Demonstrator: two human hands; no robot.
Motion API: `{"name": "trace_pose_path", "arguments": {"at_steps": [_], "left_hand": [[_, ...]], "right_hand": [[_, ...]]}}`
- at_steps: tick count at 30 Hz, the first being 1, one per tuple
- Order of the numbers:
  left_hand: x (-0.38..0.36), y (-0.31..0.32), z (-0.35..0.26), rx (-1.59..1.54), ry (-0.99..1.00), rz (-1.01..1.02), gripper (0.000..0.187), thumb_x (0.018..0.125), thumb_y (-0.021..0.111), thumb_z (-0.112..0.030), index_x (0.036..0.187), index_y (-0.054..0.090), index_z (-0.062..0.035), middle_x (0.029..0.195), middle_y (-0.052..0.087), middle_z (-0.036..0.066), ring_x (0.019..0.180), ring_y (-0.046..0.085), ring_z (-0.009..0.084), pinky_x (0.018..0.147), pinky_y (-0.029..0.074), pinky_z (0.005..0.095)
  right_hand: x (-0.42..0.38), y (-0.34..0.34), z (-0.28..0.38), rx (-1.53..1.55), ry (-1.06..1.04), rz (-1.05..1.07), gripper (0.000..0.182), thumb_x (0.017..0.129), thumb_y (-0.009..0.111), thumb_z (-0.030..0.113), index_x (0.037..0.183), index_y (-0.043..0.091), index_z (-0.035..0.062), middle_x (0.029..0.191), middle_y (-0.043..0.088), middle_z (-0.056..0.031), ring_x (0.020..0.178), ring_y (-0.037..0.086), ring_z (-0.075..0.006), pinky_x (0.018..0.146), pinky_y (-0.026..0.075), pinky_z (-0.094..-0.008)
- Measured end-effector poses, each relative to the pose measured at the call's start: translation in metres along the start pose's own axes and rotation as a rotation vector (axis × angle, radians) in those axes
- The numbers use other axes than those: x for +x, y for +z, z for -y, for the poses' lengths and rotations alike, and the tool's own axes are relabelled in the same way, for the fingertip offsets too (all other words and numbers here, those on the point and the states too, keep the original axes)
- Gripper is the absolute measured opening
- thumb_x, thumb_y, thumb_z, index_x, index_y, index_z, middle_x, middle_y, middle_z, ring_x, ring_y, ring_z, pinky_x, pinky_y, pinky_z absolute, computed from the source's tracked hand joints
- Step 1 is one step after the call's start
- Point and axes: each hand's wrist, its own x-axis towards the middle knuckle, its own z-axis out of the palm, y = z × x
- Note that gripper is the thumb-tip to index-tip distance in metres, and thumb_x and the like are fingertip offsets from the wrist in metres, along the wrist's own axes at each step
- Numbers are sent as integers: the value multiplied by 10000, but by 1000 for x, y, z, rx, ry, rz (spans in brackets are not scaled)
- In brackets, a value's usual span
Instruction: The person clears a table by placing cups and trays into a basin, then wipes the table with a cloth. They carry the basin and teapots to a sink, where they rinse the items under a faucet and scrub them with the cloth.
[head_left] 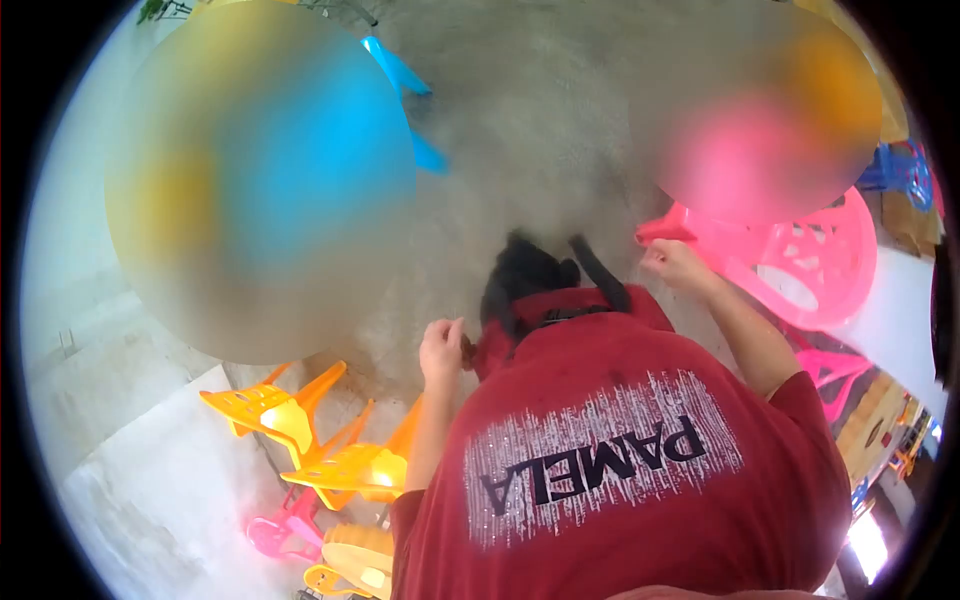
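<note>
My left hand [442,350] is closed, its fingers curled, beside the left edge of a red shirt [590,365] with printed lettering. Something small and brown [467,352] shows next to its fingers; I cannot make out what it is. On the other side, my right hand [672,262] is also closed, near the front edge of a pink chair [850,260]. Whatever it may hold is too small to tell. Between the hands lies a black, dark-haired or cloth-like shape [525,268], with a black strip [598,272] to its right.
Yellow chairs [350,468] stand at lower left, with a small pink chair [285,530] below them. Blue chair legs [395,72] show at upper left. Another pink chair [835,370] and a wooden surface [870,425] are at right. Two large areas are blurred.
</note>
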Motion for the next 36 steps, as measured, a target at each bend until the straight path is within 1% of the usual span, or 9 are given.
{"name": "trace_pose_path", "arguments": {"at_steps": [1,3,6,8,13,21,24,29,36], "left_hand": [[12,-7,-20,-230,-144,86,186,879,586,-223,844,610,-42,858,592,57,627,623,198,442,470,321],[40,-12,-47,-373,-10,93,138,859,622,-159,859,643,-23,851,604,44,563,593,137,382,443,266],[106,-32,-146,-115,583,141,179,780,696,-135,929,675,-38,859,591,75,729,610,170,584,494,293],[149,-45,-205,-6,795,277,203,757,710,-140,937,675,-53,869,585,82,786,605,196,648,485,303],[222,-85,-341,165,864,376,309,734,739,-195,1016,657,-98,884,587,91,792,596,247,676,484,319],[358,-76,-462,179,800,556,244,774,707,-222,1004,686,-144,834,576,77,760,588,230,659,473,312],[404,-76,-513,194,794,491,213,785,691,-239,980,695,-154,826,579,69,774,593,234,662,476,331],[465,-67,-598,370,763,223,179,770,675,-265,924,701,-178,822,590,46,763,604,257,656,485,361],[549,-77,-637,375,639,123,172,780,666,-227,935,684,-154,837,589,64,760,593,282,656,485,366]], "right_hand": [[21,-12,9,118,-25,0,184,799,655,199,848,617,25,774,646,-95,711,610,-205,654,486,-333],[52,-40,27,359,-59,-6,179,806,652,195,888,628,38,810,657,-87,745,620,-207,681,492,-328],[106,-77,100,270,-334,136,160,826,634,174,942,628,65,1074,610,-143,1014,569,-244,886,433,-355],[123,-95,146,175,-472,97,161,821,639,169,949,633,71,1165,569,-158,1111,516,-260,955,389,-366],[167,-179,230,60,-623,76,233,781,688,170,991,640,81,1270,501,-168,1225,409,-316,1024,320,-396],[289,-278,265,43,-503,116,316,786,686,198,1079,619,102,1288,496,-150,1241,400,-326,999,360,-410],[360,-326,280,-299,-639,-108,302,745,706,238,1007,622,115,1227,544,-108,1194,445,-324,944,403,-400],[463,-408,339,-468,-852,-100,205,686,698,202,844,604,111,1080,605,-56,1085,519,-271,836,443,-385],[596,-456,405,-478,-647,273,127,732,639,166,827,600,93,909,604,-71,934,546,-289,767,452,-395]]}}
